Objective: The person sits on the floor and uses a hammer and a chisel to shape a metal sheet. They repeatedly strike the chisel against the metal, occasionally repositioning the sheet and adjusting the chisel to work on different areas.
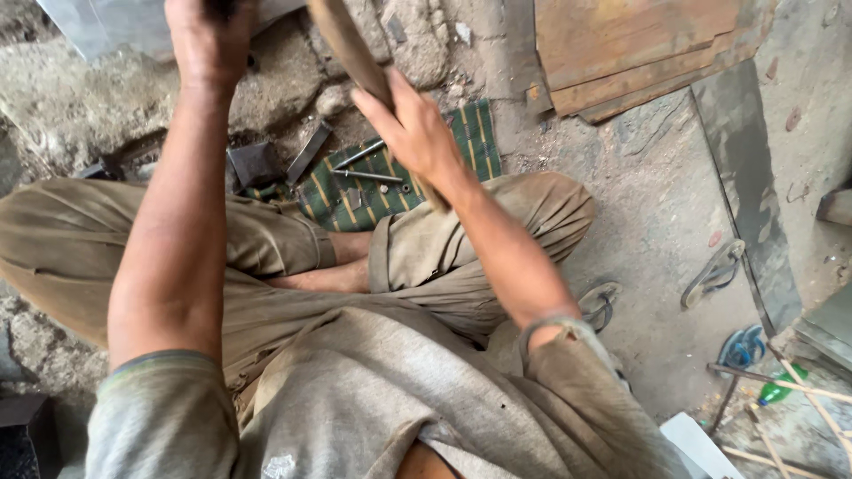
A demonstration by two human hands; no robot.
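wood handle: brown wooden handle [355, 49] runs up-left out of frame, head not visible. right hand [413, 129] wraps it low down, fingers closed round the shaft, arm raised over the lap.
left hand [209, 40]: raised at top edge, fist looks closed on sth dark, mostly cut off by frame. can't tell what it holds.
risk 1: both arms up over crossed legs; if the right grip slips on the handle, it prob comes down on knee/shin directly below. judgement only.
risk 2: the struck or held piece is out of view up top, so alignment can't be checked from here. left fingers sit close to where the handle points; a miss could catch them.
risk 3: person sits on rough broken ground, no stable surface under the work; wobble likely.
near clutter: green striped cloth [390, 173] just beyond the knees, w/ metal rods [364, 164] and small bits lying on it. dark metal block [253, 164] and a flat steel bar [308, 153] just left of the cloth.
in the way: cloth + loose rods lie right under the swing path; could scatter if hit.
mid floor: sandals [710, 275] on concrete to the right, well apart from the hands.
far: wooden boards [639, 49] top right, metal sheet [98, 27] top left, green bottle [781, 388] at right edge.
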